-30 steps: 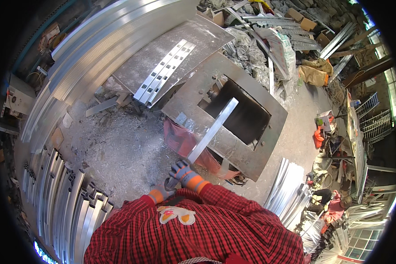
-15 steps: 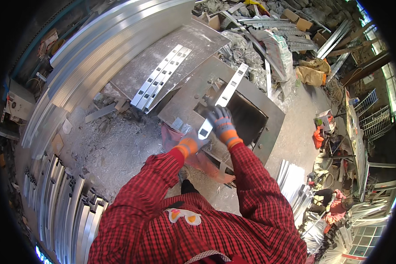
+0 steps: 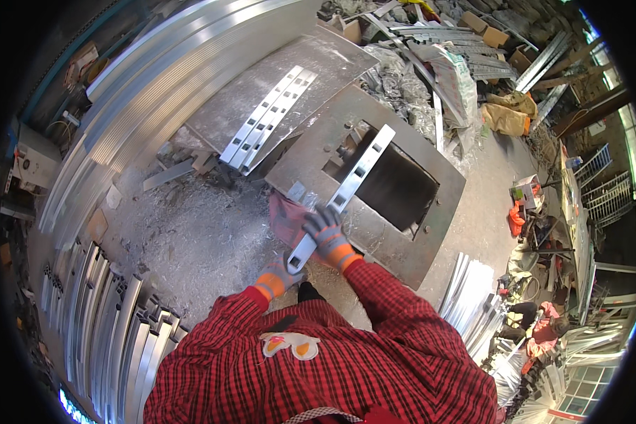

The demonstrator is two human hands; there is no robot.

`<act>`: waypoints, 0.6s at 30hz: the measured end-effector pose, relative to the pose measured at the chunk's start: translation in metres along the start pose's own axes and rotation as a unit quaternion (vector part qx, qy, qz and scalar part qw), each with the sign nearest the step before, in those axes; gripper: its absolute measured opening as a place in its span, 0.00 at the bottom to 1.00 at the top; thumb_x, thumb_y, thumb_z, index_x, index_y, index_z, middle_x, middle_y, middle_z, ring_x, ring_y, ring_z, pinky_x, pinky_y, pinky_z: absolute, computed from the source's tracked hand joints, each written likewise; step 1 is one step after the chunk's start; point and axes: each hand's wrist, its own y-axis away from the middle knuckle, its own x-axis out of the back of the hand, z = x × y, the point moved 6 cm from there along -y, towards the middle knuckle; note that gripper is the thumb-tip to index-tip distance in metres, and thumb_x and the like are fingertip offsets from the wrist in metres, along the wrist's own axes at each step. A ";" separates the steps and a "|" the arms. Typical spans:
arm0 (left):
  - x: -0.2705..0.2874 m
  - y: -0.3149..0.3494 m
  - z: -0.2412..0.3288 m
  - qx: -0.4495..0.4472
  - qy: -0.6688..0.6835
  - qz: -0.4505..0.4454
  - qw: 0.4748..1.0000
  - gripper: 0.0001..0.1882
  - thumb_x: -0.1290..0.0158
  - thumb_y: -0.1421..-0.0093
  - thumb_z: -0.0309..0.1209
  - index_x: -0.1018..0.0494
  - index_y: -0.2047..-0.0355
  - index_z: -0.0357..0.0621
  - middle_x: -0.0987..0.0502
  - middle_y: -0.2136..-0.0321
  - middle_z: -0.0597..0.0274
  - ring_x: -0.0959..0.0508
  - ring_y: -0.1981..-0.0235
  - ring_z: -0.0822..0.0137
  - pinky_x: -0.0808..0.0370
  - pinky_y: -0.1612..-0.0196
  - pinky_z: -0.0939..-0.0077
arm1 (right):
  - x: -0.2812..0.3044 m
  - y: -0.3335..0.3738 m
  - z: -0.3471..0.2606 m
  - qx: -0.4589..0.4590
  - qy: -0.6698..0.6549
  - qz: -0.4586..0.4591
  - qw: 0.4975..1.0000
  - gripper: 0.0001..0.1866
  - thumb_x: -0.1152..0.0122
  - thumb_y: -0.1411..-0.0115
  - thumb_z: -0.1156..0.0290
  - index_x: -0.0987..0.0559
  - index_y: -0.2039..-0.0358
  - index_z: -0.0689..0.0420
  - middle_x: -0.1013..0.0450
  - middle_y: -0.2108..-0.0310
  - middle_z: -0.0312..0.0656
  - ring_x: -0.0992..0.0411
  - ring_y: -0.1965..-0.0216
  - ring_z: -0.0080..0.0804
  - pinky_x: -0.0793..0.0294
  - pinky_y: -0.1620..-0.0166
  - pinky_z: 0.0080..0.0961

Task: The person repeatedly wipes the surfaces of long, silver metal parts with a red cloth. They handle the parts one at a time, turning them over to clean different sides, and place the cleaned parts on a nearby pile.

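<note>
A silver metal bar with square holes (image 3: 351, 185) slants across the steel machine table (image 3: 431, 247), its far end over the dark rectangular opening. My left hand (image 3: 277, 277), in a grey and orange glove, grips the near end of the bar, past the table's edge. Farther up, my right hand (image 3: 324, 234) is closed over the bar from above, in a matching glove. The undersides of both grips are hidden. Several similar punched bars (image 3: 270, 116) lie side by side on the metal sheet beyond, to the left.
Long aluminium profiles (image 3: 191, 67) stretch along the far left. Upright bundled profiles (image 3: 120, 318) stand at the near left. Plastic bags and scrap (image 3: 403, 78) pile up behind the machine. Another person (image 3: 544, 328) sits at the right among metal strips (image 3: 466, 290).
Both hands have come nearer my body and leftward, drawing the bar with them. Its near end now lies beyond the table's edge.
</note>
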 end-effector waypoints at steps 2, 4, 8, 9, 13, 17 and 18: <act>-0.004 0.034 -0.032 -0.001 -0.017 0.035 0.999 0.42 0.35 0.53 0.56 0.33 0.48 0.40 0.21 0.58 0.41 0.21 0.54 0.44 0.24 0.50 0.57 | -0.033 0.013 -0.033 -0.015 0.031 -0.025 0.999 0.23 0.41 0.48 0.67 0.24 0.49 0.46 0.36 0.40 0.41 0.46 0.33 0.53 0.53 0.32 0.59; -0.006 0.059 -0.056 0.009 -0.022 0.024 0.999 0.41 0.35 0.53 0.58 0.32 0.49 0.40 0.20 0.59 0.41 0.20 0.55 0.45 0.24 0.51 0.57 | -0.045 0.025 -0.063 0.007 0.006 0.022 1.000 0.22 0.38 0.53 0.68 0.23 0.55 0.45 0.34 0.42 0.37 0.44 0.35 0.51 0.54 0.32 0.59; -0.015 0.086 -0.093 0.016 -0.004 0.010 1.000 0.40 0.35 0.53 0.59 0.30 0.52 0.40 0.20 0.61 0.43 0.20 0.57 0.46 0.24 0.54 0.58 | -0.058 0.035 -0.097 0.027 -0.020 0.031 0.999 0.22 0.40 0.52 0.69 0.23 0.53 0.44 0.35 0.41 0.38 0.46 0.33 0.50 0.54 0.31 0.58; -0.009 0.087 -0.086 -0.002 0.014 0.016 1.000 0.39 0.35 0.53 0.59 0.30 0.52 0.40 0.20 0.62 0.44 0.19 0.57 0.47 0.24 0.54 0.59 | -0.051 0.031 -0.095 0.019 -0.036 0.017 0.999 0.21 0.42 0.50 0.70 0.24 0.52 0.45 0.35 0.40 0.39 0.46 0.33 0.49 0.54 0.31 0.57; 0.036 0.067 -0.029 -0.028 0.201 -0.087 0.975 0.38 0.36 0.49 0.56 0.30 0.51 0.36 0.21 0.61 0.54 0.22 0.60 0.65 0.26 0.55 0.71 | -0.005 0.017 -0.060 -0.009 -0.044 0.102 0.994 0.23 0.42 0.50 0.71 0.24 0.50 0.46 0.35 0.40 0.41 0.45 0.33 0.49 0.53 0.30 0.55; 0.051 0.008 0.031 -0.049 0.303 -0.164 0.937 0.39 0.37 0.45 0.50 0.33 0.43 0.33 0.23 0.56 0.57 0.25 0.57 0.70 0.28 0.51 0.75 | 0.019 0.000 0.001 -0.071 -0.004 0.160 0.985 0.32 0.41 0.48 0.71 0.30 0.40 0.51 0.39 0.36 0.45 0.48 0.32 0.52 0.54 0.30 0.55; 0.053 -0.011 0.046 -0.100 0.269 -0.099 0.953 0.39 0.38 0.45 0.49 0.35 0.42 0.33 0.22 0.56 0.53 0.23 0.56 0.66 0.28 0.50 0.72 | 0.027 -0.006 0.017 -0.089 0.013 0.148 0.985 0.34 0.42 0.47 0.71 0.33 0.37 0.51 0.41 0.35 0.45 0.48 0.32 0.52 0.55 0.30 0.53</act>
